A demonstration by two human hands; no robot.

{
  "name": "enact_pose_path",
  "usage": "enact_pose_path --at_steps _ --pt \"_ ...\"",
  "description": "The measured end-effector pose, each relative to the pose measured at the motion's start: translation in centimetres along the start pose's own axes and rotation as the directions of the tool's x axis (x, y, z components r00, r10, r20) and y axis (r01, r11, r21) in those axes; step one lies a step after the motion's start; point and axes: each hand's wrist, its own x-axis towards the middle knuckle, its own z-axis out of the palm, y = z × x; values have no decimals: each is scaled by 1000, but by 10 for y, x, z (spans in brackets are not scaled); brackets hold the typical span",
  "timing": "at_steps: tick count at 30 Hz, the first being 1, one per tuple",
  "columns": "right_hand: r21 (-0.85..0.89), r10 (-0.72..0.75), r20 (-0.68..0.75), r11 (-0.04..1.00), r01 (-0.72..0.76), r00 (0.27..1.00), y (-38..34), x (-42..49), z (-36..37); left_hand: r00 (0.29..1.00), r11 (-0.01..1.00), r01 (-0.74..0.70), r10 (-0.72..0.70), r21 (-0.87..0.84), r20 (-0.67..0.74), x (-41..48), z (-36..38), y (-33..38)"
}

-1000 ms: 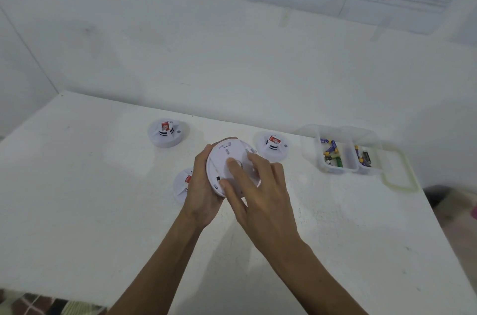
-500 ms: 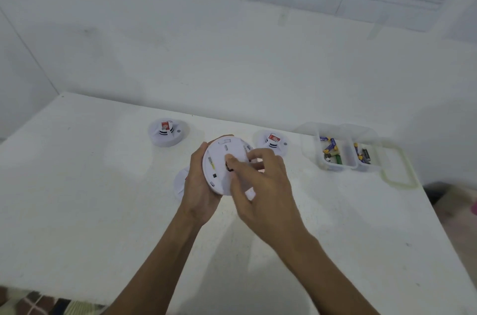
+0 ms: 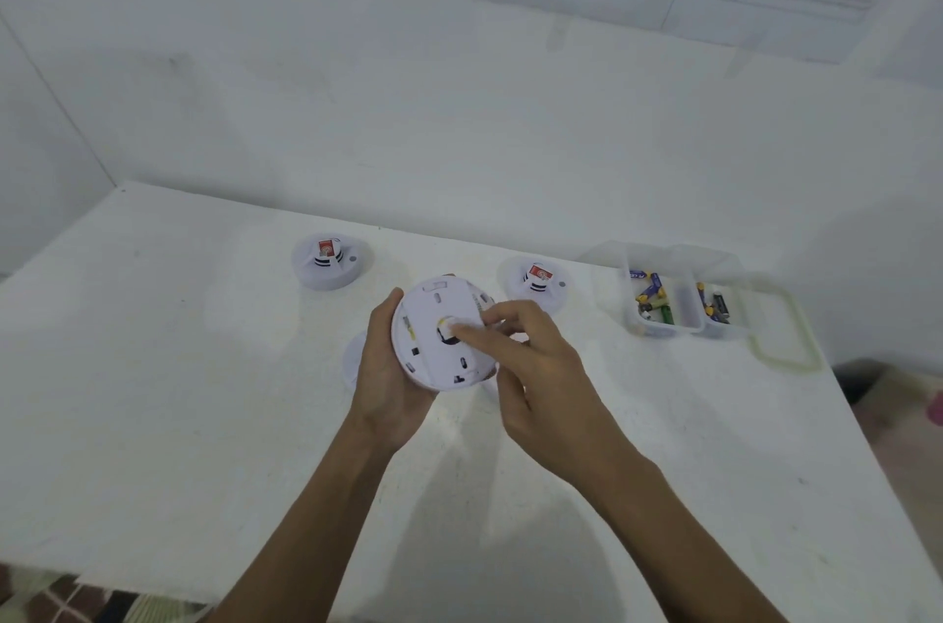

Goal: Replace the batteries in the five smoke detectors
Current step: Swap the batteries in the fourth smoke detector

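My left hand [image 3: 390, 367] grips a round white smoke detector [image 3: 428, 357] from its left side, tilted so its flat back faces me. My right hand [image 3: 541, 367] is on the detector's right side. Its index finger presses by the dark hole at the centre of the back, and its other fingers and thumb curl at the right rim. Two more detectors stand on the white table [image 3: 153, 393], one at the back left [image 3: 329, 260] and one at the back centre [image 3: 536, 283], each with a red-labelled part on top. Another detector [image 3: 354, 357] is mostly hidden behind my left hand.
A clear two-compartment plastic box [image 3: 633, 316] at the back right holds several loose batteries. Its lid [image 3: 780, 342] lies just right of it, near the table's right edge. White walls close off the back and left.
My right hand went from lying spread across the detector's back to pointing its index finger at the centre hole. The detector has tilted a little in my left hand.
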Motion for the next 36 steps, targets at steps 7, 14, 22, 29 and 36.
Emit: enact_pose_path --at_steps 7,14,22,29,36 --pt "-14 -47 -32 999 46 998 2 -11 7 995 992 86 -81 -90 59 0 1 7" --pt "35 21 -168 999 -15 986 15 -4 5 989 995 91 -95 33 118 -5 11 17" --pt "636 388 -153 743 -210 909 3 -2 -6 976 789 -217 172 575 133 -7 20 31" --pt "892 642 23 333 -306 767 12 0 -8 950 669 -313 232 675 210 -12 21 35" --pt "890 670 40 313 -331 741 16 6 -11 951 636 -309 222 707 215 -11 22 35"
